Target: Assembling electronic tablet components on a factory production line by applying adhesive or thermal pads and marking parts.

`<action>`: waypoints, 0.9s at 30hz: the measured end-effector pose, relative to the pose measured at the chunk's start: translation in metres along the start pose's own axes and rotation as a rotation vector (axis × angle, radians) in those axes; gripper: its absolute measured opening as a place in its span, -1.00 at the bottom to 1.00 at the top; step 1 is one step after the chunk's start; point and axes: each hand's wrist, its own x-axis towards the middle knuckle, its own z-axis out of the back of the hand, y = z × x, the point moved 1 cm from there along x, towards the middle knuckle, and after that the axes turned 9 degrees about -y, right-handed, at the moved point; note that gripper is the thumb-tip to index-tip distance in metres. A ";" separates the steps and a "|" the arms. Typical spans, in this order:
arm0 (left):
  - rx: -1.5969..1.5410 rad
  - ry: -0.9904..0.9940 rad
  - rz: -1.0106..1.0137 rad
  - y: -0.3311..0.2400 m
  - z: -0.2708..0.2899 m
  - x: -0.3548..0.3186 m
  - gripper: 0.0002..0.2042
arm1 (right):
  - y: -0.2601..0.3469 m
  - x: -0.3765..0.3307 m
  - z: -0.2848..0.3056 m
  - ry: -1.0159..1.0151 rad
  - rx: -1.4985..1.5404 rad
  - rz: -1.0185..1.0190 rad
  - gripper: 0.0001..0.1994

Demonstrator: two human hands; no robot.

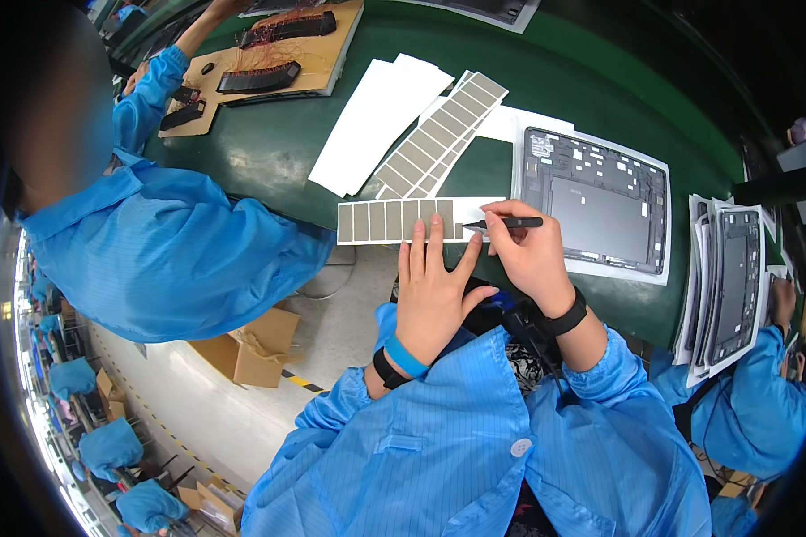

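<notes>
My left hand [434, 300] lies flat with fingers spread, its fingertips pressing on a white strip sheet [367, 222] of grey-brown rectangular stickers at the bench's near edge. Pinched in my right hand [533, 255] are slim black tweezers [515, 222]. Their pointed tip touches or hovers just over the strip's right part, beside the last sticker and the bare white backing; contact is hard to tell. Just right of my right hand, a grey tablet housing [600, 201] rests on white sheeting, its inner side up.
Further sticker strips [443, 134] and white paper sheets [376, 121] lie beyond my hands. Stacked tablet housings [734, 277] stand at the right. A co-worker in blue [170, 242] sits close on the left, near a cardboard sheet [336, 67] with black wired parts. Another co-worker [752, 403] is at right.
</notes>
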 end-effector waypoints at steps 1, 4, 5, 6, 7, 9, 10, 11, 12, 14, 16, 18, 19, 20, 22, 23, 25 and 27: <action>-0.004 -0.003 0.003 0.000 0.000 0.000 -0.33 | 0.000 -0.001 -0.001 -0.010 0.022 -0.001 -0.84; -0.010 -0.003 0.004 -0.002 0.000 0.002 -0.35 | 0.004 -0.004 0.002 -0.066 0.136 -0.082 -0.79; -0.025 -0.026 0.015 -0.003 0.000 0.004 -0.37 | 0.004 -0.004 0.007 -0.116 0.231 -0.163 -0.78; -0.040 -0.049 0.025 -0.005 0.001 0.006 -0.39 | 0.003 -0.003 0.018 -0.172 0.265 -0.072 -0.78; -0.046 -0.049 0.026 -0.007 0.003 0.009 -0.39 | 0.004 0.000 0.035 -0.183 0.218 -0.055 -0.78; -0.047 -0.184 0.024 -0.013 0.007 0.017 -0.49 | 0.001 0.008 0.062 -0.200 0.164 -0.039 -0.78; -0.056 -0.182 0.021 -0.015 0.004 0.021 -0.49 | -0.004 0.011 0.071 -0.193 0.130 -0.064 -0.79; -0.116 -0.208 0.001 -0.018 0.002 0.025 -0.54 | -0.008 0.012 0.077 -0.185 0.096 -0.089 -0.79; -0.176 -0.235 -0.023 -0.020 -0.001 0.032 -0.58 | -0.012 0.012 0.078 -0.195 0.092 -0.089 -0.79; -0.203 -0.261 -0.070 -0.029 -0.007 0.040 -0.61 | -0.018 0.011 0.073 -0.172 0.131 -0.082 -0.81; -0.220 -0.225 -0.078 -0.036 -0.012 0.046 -0.58 | -0.017 0.009 0.077 -0.173 0.111 -0.087 -0.83; -0.217 -0.217 -0.099 -0.039 -0.015 0.047 -0.57 | -0.019 0.008 0.079 -0.171 0.101 -0.107 -0.83; -0.210 -0.206 -0.102 -0.039 -0.017 0.048 -0.56 | -0.020 0.008 0.080 -0.175 0.103 -0.111 -0.83; -0.202 -0.195 -0.104 -0.040 -0.018 0.048 -0.56 | -0.021 0.009 0.080 -0.161 0.102 -0.100 -0.83; -0.201 -0.182 -0.103 -0.040 -0.019 0.049 -0.55 | -0.022 0.009 0.081 -0.152 0.100 -0.096 -0.83; -0.198 -0.176 -0.100 -0.040 -0.019 0.050 -0.55 | -0.023 0.010 0.082 -0.140 0.111 -0.092 -0.83; -0.195 -0.169 -0.099 -0.041 -0.020 0.051 -0.55 | -0.024 0.011 0.082 -0.127 0.124 -0.095 -0.84; -0.190 -0.166 -0.097 -0.041 -0.020 0.052 -0.54 | -0.024 0.011 0.081 -0.136 0.126 -0.074 -0.84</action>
